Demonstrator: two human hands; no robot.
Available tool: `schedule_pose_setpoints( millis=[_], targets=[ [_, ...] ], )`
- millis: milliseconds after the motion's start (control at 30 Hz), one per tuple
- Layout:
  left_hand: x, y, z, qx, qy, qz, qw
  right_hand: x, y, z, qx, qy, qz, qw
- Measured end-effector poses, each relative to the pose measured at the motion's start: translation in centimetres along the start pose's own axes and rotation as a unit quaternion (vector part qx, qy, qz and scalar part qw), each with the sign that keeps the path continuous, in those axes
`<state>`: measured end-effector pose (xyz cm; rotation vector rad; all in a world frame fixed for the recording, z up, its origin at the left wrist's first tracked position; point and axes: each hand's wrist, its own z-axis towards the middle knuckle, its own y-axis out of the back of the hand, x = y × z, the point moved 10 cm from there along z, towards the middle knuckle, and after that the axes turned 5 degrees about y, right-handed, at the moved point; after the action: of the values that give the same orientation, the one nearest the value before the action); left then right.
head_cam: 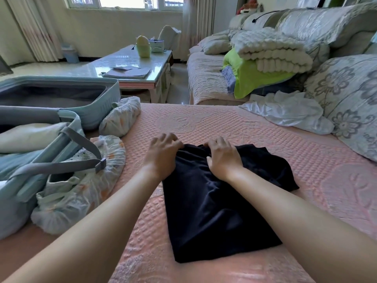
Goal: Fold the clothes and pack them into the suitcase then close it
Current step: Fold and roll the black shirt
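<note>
A dark navy garment [216, 211] lies partly folded on the pink quilted cover [214, 121] in front of me. My left hand [163, 154] holds its far left edge with curled fingers. My right hand [222, 156] rests on the far edge, fingers bent into the cloth. A light blue suitcase [98, 107] lies open at the left, with pale folded cloth in its near half and grey straps [81, 139] hanging over the rim.
Two white patterned bundles [120, 119] [81, 190] lie beside the suitcase. A crumpled white garment [289, 111] sits at the right by floral cushions [350, 99]. Beyond are a glass coffee table [132, 66] and a sofa stacked with bedding [265, 58].
</note>
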<state>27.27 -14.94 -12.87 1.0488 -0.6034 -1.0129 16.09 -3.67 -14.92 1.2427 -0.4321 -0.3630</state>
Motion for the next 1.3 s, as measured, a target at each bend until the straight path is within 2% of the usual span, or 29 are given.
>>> schedule_pose_setpoints(
  millis=[33,167,233,300,367,467,500,567,667,733,833,900,967,1033,1067,1100,1167,1233,1300],
  targets=[
    [-1.4,0.5,-0.9,-0.003,-0.04,-0.018,0.999,0.2,0.8,-0.4,-0.02,0.011,0.008,1.0],
    [-5.8,1.6,-6.2,0.045,-0.112,-0.069,0.99,3.3,4.3,-4.0,-0.071,0.12,0.061,0.988],
    [-7.0,2.7,-8.9,0.069,-0.139,-0.093,0.983,5.1,5.3,-6.3,-0.046,0.179,0.062,0.981],
    [-7.8,3.3,-11.2,0.127,-0.151,-0.146,0.969,6.0,5.1,-8.5,0.025,0.201,0.049,0.978],
    [-8.8,3.9,-13.1,0.166,-0.172,-0.124,0.963,5.3,4.5,-10.2,0.084,0.15,0.006,0.985],
    [-9.5,4.7,-14.7,0.194,-0.165,-0.112,0.96,0.8,4.5,-12.0,0.122,-0.044,-0.086,0.988],
    [-9.5,4.9,-15.1,0.199,-0.159,-0.113,0.96,-0.2,4.3,-12.7,0.137,-0.084,-0.08,0.984],
    [-9.3,4.7,-15.8,0.224,-0.15,-0.102,0.958,-1.1,3.0,-14.0,0.173,-0.118,0.01,0.978],
    [-8.4,4.5,-16.3,0.245,-0.131,-0.09,0.956,-0.5,2.4,-15.2,0.192,-0.109,0.193,0.956],
    [-7.7,4.6,-16.6,0.254,-0.123,-0.052,0.958,-0.3,3.6,-15.3,0.179,-0.087,0.246,0.949],
    [-7.2,4.4,-17.8,0.312,-0.113,0.022,0.943,-0.7,3.2,-16.2,0.241,-0.059,0.193,0.949],
    [-7.6,4.5,-17.7,0.334,-0.087,0.015,0.938,-0.7,2.6,-17.0,0.273,-0.057,0.127,0.952],
    [-8.1,5.2,-15.8,0.289,-0.044,-0.061,0.954,0.0,4.4,-16.3,0.205,-0.046,0.061,0.976],
    [-9.1,6.1,-14.0,0.188,-0.05,-0.122,0.973,1.6,6.2,-15.5,0.136,-0.013,0.053,0.989],
    [-9.5,5.7,-13.7,0.172,-0.053,-0.128,0.975,2.3,6.1,-15.6,0.149,0.002,0.083,0.985],
    [-9.9,4.3,-13.8,0.196,-0.057,-0.107,0.973,2.9,5.2,-16.0,0.189,0.015,0.122,0.974],
    [-10.0,0.5,-15.2,0.304,-0.059,-0.036,0.95,3.3,3.2,-17.1,0.266,0.024,0.207,0.941],
    [-9.9,-0.8,-15.4,0.343,-0.052,-0.01,0.938,1.4,3.3,-16.8,0.235,-0.022,0.309,0.921],
    [-10.2,0.4,-13.8,0.291,-0.044,-0.029,0.955,-3.4,4.4,-15.6,0.135,-0.113,0.359,0.916]
  ],
)
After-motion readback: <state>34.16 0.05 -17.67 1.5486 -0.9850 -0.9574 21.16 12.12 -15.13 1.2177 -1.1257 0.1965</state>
